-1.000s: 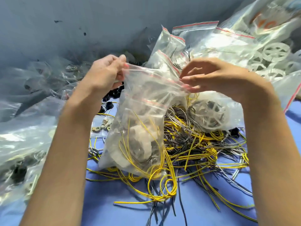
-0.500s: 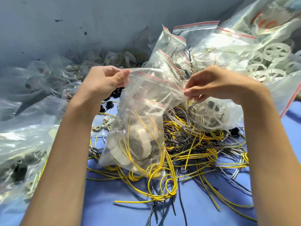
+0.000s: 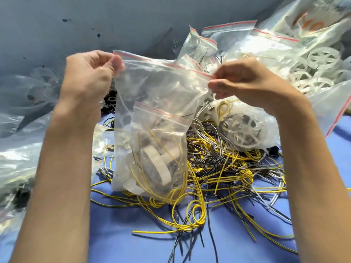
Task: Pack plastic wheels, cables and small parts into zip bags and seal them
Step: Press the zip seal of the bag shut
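At the centre of the view, just above the blue tabletop (image 3: 133,243), a clear zip bag (image 3: 152,92) hangs upright. It is pinched at both ends of its red-striped mouth. The left hand (image 3: 91,73) grips the corner at 10 o'clock between thumb and curled fingers, and the right hand (image 3: 248,82) pinches the corner at 2 o'clock. Holding it this way pulls the strip taut and lets the load settle low, probably ready for pressing the seal; whether the seal is already closed I cannot tell.

The bag holds a smaller zip bag (image 3: 163,118), white plastic wheels (image 3: 159,164) and a yellow cable (image 3: 176,179). Loose cables (image 3: 218,164) lie heaped at 4 o'clock. A bag holding one wheel (image 3: 245,128) sits at 3 o'clock, and filled bags (image 3: 237,35) are piled at 1 o'clock.
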